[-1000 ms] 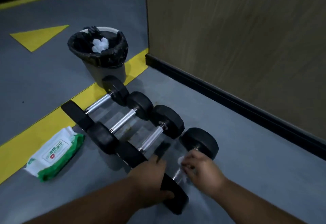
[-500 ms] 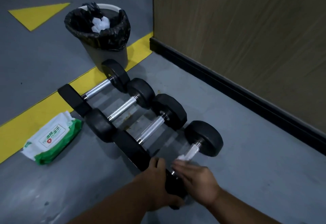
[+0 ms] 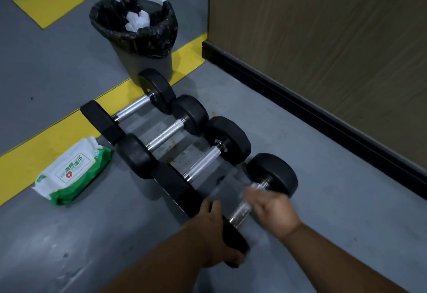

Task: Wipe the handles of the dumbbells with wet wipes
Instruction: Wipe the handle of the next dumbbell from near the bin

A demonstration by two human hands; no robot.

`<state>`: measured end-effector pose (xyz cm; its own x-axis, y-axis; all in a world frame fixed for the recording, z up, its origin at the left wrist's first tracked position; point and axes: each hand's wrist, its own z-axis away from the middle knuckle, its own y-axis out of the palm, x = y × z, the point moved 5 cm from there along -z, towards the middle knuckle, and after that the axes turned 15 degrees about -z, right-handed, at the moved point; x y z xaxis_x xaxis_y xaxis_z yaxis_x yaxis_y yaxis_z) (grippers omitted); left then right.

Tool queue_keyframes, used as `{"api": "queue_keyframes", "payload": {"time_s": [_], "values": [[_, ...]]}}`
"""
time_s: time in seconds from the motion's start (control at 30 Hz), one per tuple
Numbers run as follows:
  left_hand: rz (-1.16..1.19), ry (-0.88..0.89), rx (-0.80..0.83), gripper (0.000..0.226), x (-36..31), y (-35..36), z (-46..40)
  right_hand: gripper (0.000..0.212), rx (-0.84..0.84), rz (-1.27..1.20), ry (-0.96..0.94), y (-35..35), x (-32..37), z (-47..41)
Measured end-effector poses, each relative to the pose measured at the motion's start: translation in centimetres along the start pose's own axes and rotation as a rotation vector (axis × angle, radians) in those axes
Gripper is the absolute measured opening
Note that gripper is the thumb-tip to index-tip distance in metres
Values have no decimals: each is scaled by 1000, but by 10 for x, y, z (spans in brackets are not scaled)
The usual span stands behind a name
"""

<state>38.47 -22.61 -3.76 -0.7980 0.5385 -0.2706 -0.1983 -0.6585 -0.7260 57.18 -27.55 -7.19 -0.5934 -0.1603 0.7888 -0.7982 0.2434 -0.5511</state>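
Four black rubber-ended dumbbells with knurled chrome handles sit side by side on the smooth grey floor, open room toward the wall. Left hand grips the nearest one's end; right hand pinches a blurry white wet wipe on its handle.

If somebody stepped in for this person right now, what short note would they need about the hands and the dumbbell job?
Left hand: grips the near end weight of the nearest dumbbell, steadying it.
Right hand: over that dumbbell's handle with a wet wipe; motion blur hides the fingers.
Things: four dumbbells lie in a row on the floor; wipe pack to their left; bin beyond, with used wipes inside.
Done: cannot tell which handles are clean.
Left: finish this handle, check the other three, bin the wipe.
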Motion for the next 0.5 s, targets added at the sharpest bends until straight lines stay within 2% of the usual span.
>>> {"api": "queue_keyframes", "payload": {"time_s": [0.07, 0.1, 0.2, 0.27, 0.33, 0.4, 0.43, 0.5], "values": [[1, -5, 12, 109, 1, 1, 1, 22, -139, -25, 139, -4, -5, 2], [2, -5, 9, 108, 1, 1, 1, 24, -116, -43, 148, 5, 3, 11], [7, -1, -6, 107, -1, 2, 0, 27, 103, -104, 18, 29, 30, 39], [-3, -11, 1, 109, -1, 4, -1, 25, 172, -59, -84, 22, 27, 31], [-25, -26, 6, 111, 1, 3, -1, 23, 44, -14, -27, 0, 7, 9], [-21, -32, 9, 110, 2, 4, 0, 23, -148, -26, 147, -12, -7, 1], [-14, -32, 1, 109, 2, 4, 1, 25, -171, -46, 188, -7, -5, 6], [-11, -26, -15, 108, -1, 3, 1, 28, -39, -78, 134, 16, 13, 21]]}}
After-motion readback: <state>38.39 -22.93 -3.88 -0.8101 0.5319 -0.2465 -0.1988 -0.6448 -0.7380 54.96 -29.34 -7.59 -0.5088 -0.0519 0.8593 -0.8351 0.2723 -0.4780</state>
